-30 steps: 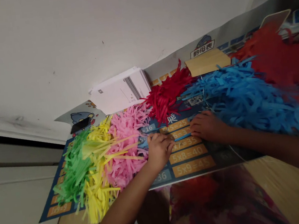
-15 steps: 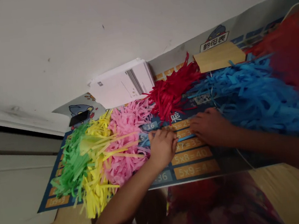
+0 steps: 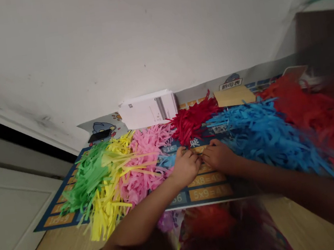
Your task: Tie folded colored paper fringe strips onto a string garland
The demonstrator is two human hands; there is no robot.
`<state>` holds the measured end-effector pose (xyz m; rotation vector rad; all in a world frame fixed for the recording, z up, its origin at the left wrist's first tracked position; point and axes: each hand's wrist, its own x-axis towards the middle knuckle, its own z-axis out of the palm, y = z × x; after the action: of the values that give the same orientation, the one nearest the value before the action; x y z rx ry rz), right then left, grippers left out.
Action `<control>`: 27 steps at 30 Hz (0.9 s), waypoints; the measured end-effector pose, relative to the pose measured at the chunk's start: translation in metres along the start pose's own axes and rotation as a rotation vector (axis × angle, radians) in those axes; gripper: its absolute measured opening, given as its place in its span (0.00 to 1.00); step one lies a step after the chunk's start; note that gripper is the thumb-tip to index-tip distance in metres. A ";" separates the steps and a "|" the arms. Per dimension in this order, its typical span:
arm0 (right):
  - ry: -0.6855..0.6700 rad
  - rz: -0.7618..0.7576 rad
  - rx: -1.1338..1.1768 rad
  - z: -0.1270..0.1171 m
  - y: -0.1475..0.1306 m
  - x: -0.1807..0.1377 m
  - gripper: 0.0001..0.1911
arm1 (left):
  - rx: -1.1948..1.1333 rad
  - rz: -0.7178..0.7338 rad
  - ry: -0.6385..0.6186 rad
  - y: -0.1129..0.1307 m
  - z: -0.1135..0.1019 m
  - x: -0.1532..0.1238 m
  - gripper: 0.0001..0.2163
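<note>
My left hand [image 3: 188, 165] is closed over the poster in the middle of the table, with a small tuft of blue paper strips [image 3: 167, 160] sticking out on its left side. My right hand [image 3: 221, 157] is curled shut right beside it, fingertips almost touching the left ones. The strip between them is mostly hidden by the fingers. Just right of my right hand lies a big heap of blue shredded paper [image 3: 256, 134]. A bunch of dark red strips [image 3: 193, 119] lies behind both hands, and pink strips [image 3: 143, 156] are to the left.
Yellow strips [image 3: 106, 205] and green strips [image 3: 88, 179] lie farther left. A stack of white cards [image 3: 148, 111] leans by the wall, with a dark phone [image 3: 100, 136] left of it. A tan paper block [image 3: 234, 95] and a red heap [image 3: 311, 111] sit at the right.
My right hand has moved left and come up close to my left hand, closing the gap where a blue strip showed. The camera view has tilted up.
</note>
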<state>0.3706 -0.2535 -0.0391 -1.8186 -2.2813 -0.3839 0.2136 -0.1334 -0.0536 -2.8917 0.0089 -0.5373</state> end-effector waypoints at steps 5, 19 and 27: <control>0.155 0.198 0.119 -0.041 -0.027 -0.009 0.15 | -0.003 -0.071 0.331 0.009 -0.051 -0.013 0.05; 0.365 0.773 1.914 -0.026 -0.085 -0.041 0.19 | -0.693 -0.520 0.587 0.087 -0.073 -0.030 0.11; 0.522 0.866 1.789 -0.021 -0.087 -0.043 0.13 | -0.914 -0.441 0.581 0.086 -0.058 -0.031 0.07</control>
<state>0.2953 -0.3182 -0.0396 -1.0906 -0.5562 0.9045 0.1666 -0.2273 -0.0288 -3.4238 -0.4021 -1.8569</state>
